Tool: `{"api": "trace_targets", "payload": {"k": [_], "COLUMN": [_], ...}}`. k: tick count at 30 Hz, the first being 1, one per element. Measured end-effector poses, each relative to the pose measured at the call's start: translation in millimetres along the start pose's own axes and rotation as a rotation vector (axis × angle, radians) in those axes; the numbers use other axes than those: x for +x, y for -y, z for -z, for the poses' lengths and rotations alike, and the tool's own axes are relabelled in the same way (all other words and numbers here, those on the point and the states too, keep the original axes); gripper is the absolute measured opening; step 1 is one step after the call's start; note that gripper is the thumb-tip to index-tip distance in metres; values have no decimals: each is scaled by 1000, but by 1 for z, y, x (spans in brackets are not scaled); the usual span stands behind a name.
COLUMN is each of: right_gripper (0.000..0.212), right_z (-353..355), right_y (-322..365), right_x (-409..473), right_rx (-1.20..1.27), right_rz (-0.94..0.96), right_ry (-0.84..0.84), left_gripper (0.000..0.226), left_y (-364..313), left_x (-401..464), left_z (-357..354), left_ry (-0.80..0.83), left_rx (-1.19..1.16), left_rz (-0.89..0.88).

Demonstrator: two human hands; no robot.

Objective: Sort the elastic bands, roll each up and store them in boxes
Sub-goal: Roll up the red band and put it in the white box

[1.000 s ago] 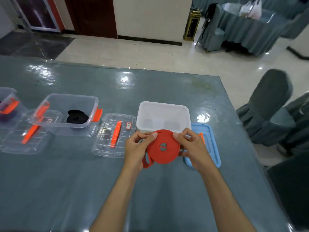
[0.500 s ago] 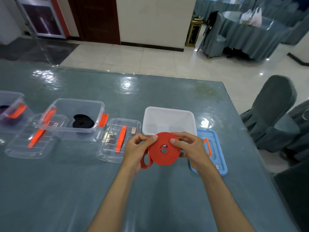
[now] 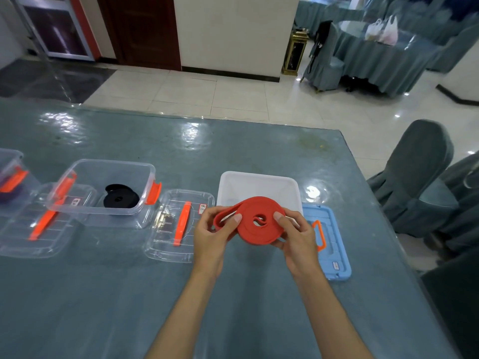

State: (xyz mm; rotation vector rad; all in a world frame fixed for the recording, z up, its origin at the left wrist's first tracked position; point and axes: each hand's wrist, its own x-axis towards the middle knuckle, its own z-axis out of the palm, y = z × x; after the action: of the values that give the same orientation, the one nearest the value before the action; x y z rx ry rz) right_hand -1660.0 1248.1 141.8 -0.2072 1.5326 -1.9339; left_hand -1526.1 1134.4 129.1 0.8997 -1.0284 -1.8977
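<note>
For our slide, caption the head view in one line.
Both hands, left and right, hold a rolled red elastic band before an open white box.

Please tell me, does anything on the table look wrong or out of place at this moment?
Only one small thing: the red band, held by both hands before the white box, is not fully rolled; a loose loop sticks out on its left side.
</note>
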Motion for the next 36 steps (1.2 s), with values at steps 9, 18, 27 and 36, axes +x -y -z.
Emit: {"api": "trace_targets", "payload": {"k": [9,18,27,36], "right_gripper": [15,14,41,21], "right_z": [-11,3,22,24], "right_y": [-14,-20,-15,-42], "right_x": [28,86,174,229], "right_rx": [133,-103,-836,-1138], "right_rz": [1,-34,-140,-371], "right_ry": [-208,-154,-56,162], "left_gripper": [31,35,29,26], "left_y": [14,18,70,134], "left_x": [4,80,173,229], "left_z": [-29,-63,-86,-83], "left_ry": [-111,-234,-204,-249], "left_rx": [-139,-58,216,483], "left_rz": [170,308,405,539]}}
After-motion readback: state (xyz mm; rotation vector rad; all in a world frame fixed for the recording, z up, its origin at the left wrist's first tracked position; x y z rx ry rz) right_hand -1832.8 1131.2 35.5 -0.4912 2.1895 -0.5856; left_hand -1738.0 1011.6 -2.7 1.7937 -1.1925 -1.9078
